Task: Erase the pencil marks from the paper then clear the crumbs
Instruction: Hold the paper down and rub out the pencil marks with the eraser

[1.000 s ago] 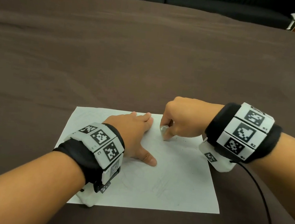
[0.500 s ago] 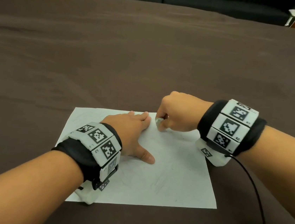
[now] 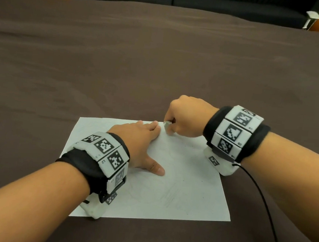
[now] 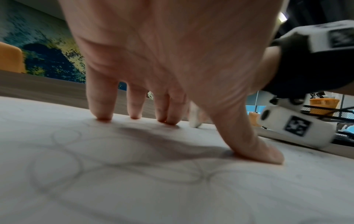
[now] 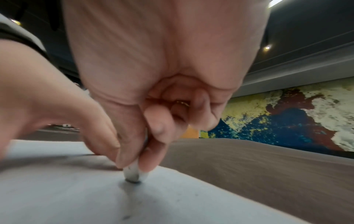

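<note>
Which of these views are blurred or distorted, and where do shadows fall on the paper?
Head view: sharp, the table edge bowed by the wide angle. Left wrist view: soft focus, the left hand shadowing the paper and its faint pencil loops. Right wrist view: blurred, a shadow under the eraser pinched by the right hand.

Surface: brown table [image 3: 161,61], wood-grained.
On it: white paper [image 3: 187,183] with faint pencil marks, lying flat near the front edge.
</note>
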`<state>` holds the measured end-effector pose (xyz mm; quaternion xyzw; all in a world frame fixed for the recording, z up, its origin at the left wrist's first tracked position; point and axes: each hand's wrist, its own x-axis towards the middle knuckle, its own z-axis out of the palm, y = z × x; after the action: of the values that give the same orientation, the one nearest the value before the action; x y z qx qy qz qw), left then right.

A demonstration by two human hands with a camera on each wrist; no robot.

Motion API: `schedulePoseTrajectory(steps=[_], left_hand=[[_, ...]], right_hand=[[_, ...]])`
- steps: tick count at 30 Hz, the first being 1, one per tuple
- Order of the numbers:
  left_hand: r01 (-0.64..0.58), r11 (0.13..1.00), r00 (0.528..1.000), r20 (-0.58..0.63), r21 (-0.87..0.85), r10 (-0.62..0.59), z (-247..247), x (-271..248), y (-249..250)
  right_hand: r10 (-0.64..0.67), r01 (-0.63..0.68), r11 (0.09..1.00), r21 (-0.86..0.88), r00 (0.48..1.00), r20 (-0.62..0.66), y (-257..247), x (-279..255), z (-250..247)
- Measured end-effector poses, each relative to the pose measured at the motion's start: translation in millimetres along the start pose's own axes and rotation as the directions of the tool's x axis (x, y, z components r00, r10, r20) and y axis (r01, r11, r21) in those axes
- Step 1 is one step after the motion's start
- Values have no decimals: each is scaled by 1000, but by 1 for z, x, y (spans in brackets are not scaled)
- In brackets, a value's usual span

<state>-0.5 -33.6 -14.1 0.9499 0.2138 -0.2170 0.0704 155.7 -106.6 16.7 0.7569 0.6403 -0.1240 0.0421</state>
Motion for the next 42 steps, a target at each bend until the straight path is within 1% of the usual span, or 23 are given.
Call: schedulePoseTrajectory(steps=[2,5,7,9,11,15,17,20,24,25,27,28,32,34,37,42], left_hand=[[8,1000,1000,5,-5,-8,0,0,0],[10,1000,1000,10,-6,-10,1,1,0],[6,1000,1000,5,3,-6,1,2,0],[8,1000,1000,6,3,-8,1,1,1],[9,1000,1000,10,3,-9,1,0,1],[11,1000,1000,9,8,-11,-2,-1,3],[12,1000,1000,13,13,-12,-2,-1,2],[18,1000,1000,15,1,-18,0,0,1],[10,1000,1000,13,0,-10,0,1,1],[9,1000,1000,11,3,-9,0,1,1],[7,1000,1000,11,6,-7,-1,1,2],[8,1000,1000,11,6,-8,-1,1,2],[1,1000,1000,6,19,-1,-1,-1,2],[1,1000,1000,0,26,-1,-2,-1,2],[12,1000,1000,0,16,-12,0,-1,2],[6,1000,1000,10,23,-6,-1,0,2]], right_hand=[[-36,36,999,-21,999,19,-3,-13,6],[-87,88,996,-14,991,104,-7,-34,12],[-113,115,993,0,982,151,-8,-39,12],[-110,108,994,21,979,171,-6,-36,9],[-67,60,997,48,987,149,-2,-25,3],[28,-30,998,49,999,34,5,-1,-4],[23,-24,999,33,999,28,5,0,-2],[-48,49,999,-17,998,41,-1,-18,7],[-134,136,991,-4,981,139,-7,-47,16],[-139,139,990,12,977,159,-7,-49,15],[-113,102,993,66,978,175,-4,-46,10],[-90,78,993,85,983,159,-2,-40,9],[0,-1,997,82,1000,11,4,-11,5],[4,-4,999,38,1000,-8,1,-7,5],[-57,58,998,-38,998,17,-9,-20,7],[-146,150,988,-22,980,134,-16,-55,15]])
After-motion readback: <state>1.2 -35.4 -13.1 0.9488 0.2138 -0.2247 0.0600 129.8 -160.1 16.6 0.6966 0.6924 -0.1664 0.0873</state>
